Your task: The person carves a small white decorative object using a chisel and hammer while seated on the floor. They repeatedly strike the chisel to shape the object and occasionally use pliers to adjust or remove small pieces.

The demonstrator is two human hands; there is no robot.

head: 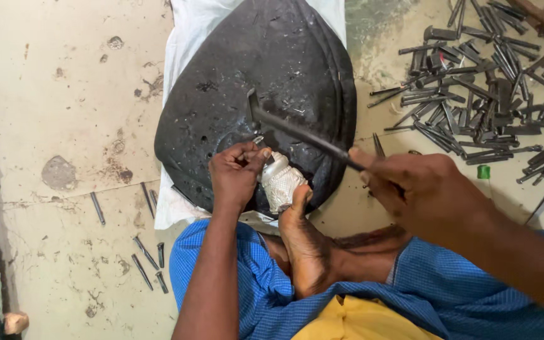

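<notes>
Two hands work over a dark, rounded block (253, 82) that lies on a white sack (187, 38) on the pale floor (58, 94), seen from the head camera looking straight down. The left hand (235, 171) is closed in a pinch, its fingertips holding a small punch-like tool (260, 141) upright against a silvery, embossed metal piece (281, 182). That piece rests on the near edge of the dark block, and the toes of a bare foot (303, 242) press on it from below, pinning it in place. The right hand (420, 189) is wrapped fully around the handle of a hammer (297, 132), whose dark head sits up over the block, just beyond the left hand's fingers. Blue checked cloth (448, 296) covers the person's legs at the bottom of the view, with a patch of yellow fabric (360, 321) beneath it. Off to the right, a large scattered heap of dark metal punches (480, 82) lies on the floor, well apart from the block. A few loose punches (146, 258) lie on the floor at lower left, near the sack's corner.
</notes>
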